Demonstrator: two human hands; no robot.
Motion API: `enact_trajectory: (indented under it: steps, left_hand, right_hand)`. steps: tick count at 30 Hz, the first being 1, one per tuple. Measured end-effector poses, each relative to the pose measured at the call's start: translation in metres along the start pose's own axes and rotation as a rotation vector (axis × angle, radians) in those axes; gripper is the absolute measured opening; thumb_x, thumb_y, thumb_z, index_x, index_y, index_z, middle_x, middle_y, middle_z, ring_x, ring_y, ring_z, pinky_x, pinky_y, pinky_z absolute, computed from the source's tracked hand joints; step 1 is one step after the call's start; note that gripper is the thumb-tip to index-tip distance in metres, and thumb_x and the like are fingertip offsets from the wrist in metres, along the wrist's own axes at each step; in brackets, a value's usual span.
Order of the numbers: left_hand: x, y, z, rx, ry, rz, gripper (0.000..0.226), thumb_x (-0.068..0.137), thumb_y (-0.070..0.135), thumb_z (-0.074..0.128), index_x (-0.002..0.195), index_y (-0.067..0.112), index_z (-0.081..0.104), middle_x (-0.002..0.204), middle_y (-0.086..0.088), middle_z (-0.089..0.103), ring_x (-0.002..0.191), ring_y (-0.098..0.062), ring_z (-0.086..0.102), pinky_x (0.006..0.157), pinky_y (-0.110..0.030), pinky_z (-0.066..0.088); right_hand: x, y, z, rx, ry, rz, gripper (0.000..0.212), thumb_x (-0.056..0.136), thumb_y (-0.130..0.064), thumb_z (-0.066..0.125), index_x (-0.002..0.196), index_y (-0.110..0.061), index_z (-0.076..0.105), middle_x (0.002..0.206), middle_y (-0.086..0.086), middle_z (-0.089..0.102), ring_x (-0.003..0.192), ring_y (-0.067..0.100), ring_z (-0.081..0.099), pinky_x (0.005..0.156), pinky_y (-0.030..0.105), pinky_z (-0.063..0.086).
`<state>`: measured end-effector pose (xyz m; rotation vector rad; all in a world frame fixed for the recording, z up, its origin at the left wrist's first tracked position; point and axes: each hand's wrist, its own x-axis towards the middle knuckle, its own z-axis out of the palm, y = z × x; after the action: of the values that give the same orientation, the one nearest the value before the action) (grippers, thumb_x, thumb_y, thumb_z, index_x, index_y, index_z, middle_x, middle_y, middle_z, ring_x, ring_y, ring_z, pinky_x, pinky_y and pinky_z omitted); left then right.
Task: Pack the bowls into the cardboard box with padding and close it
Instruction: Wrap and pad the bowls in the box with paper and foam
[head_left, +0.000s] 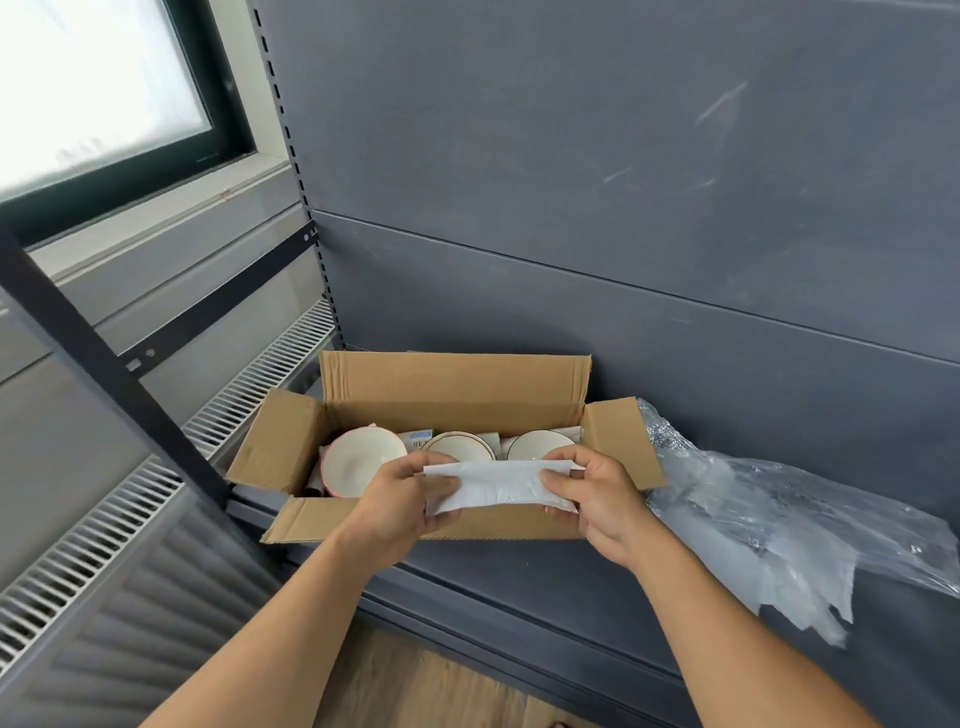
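Head view. An open box (452, 395) stands on a dark grey shelf (545, 582), against the shelf's back panel (623, 208), with all four flaps folded outward. Inside lie three white bowls in a row. The left bowl (358, 465), pink-rimmed, is tilted with its opening toward the viewer. The middle bowl (457, 446) and the right bowl (537, 444), each with a thin dark rim, sit upright, their near edges hidden behind the hands. Small pieces of white paper show between and behind the bowls; their exact form cannot be told. Above the near side of the box, both hands hold a white padding sheet (498, 486) stretched between them. The left hand (395, 512) pinches its left end, thumb on top and fingers curled beneath. The right hand (605, 499) pinches its right end in the same way. The sheet is above the box, not yet in it. Crumpled clear plastic wrap (779, 525) lies on the shelf just right of the box, touching the right flap. A window (98, 88) and a slatted grille (104, 530) lie to the left.
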<state>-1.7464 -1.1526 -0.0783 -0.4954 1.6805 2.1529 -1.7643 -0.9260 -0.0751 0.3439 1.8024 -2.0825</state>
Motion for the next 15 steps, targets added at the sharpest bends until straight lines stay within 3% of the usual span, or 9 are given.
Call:
enact_trajectory:
  steps: [4, 7, 9, 11, 15]
  left_hand:
    - [0.001, 0.000, -0.006, -0.057, 0.003, -0.007, 0.023, 0.091, -0.007, 0.057, 0.079, 0.004, 0.073, 0.090, -0.016, 0.065, 0.079, -0.025, 0.063, 0.061, -0.028, 0.055]
    - [0.001, -0.001, -0.011, -0.014, -0.016, -0.019, 0.016, 0.091, -0.004, 0.059, 0.086, 0.000, 0.074, 0.089, -0.015, 0.066, 0.083, -0.025, 0.064, 0.064, -0.028, 0.055]
    - [0.001, 0.000, -0.016, 0.017, -0.041, -0.038, 0.015, 0.090, -0.006, 0.059, 0.091, -0.004, 0.074, 0.093, -0.015, 0.068, 0.087, -0.026, 0.066, 0.066, -0.028, 0.055]
    - [0.000, 0.004, -0.019, 0.000, -0.067, -0.062, 0.019, 0.087, -0.012, 0.058, 0.095, -0.004, 0.073, 0.099, -0.015, 0.072, 0.090, -0.027, 0.069, 0.069, -0.028, 0.056]
    - [-0.003, 0.008, -0.023, 0.066, -0.061, -0.039, 0.021, 0.086, -0.007, 0.064, 0.103, 0.001, 0.072, 0.109, -0.010, 0.071, 0.096, -0.027, 0.068, 0.071, -0.028, 0.057]
  right_hand:
    - [-0.001, -0.003, 0.001, 0.132, -0.080, 0.064, 0.019, 0.086, 0.018, 0.055, 0.088, 0.003, 0.067, 0.081, 0.017, 0.069, 0.062, 0.020, 0.068, 0.055, 0.023, 0.057]
    - [-0.001, -0.004, 0.000, 0.189, -0.143, 0.095, 0.009, 0.084, 0.004, 0.063, 0.090, 0.007, 0.069, 0.085, 0.017, 0.071, 0.072, 0.019, 0.069, 0.059, 0.024, 0.057]
    - [0.003, -0.002, 0.002, 0.122, -0.128, 0.089, 0.011, 0.086, -0.003, 0.066, 0.088, 0.007, 0.070, 0.085, 0.014, 0.071, 0.075, 0.017, 0.068, 0.062, 0.024, 0.057]
    - [0.006, 0.001, 0.005, -0.043, -0.087, 0.029, 0.008, 0.084, 0.005, 0.068, 0.090, 0.001, 0.071, 0.089, 0.013, 0.070, 0.081, 0.017, 0.065, 0.069, 0.025, 0.053]
    - [0.014, 0.005, 0.011, -0.251, -0.087, -0.052, 0.031, 0.079, 0.008, 0.072, 0.099, -0.015, 0.070, 0.106, 0.007, 0.070, 0.095, 0.019, 0.067, 0.083, 0.034, 0.054]
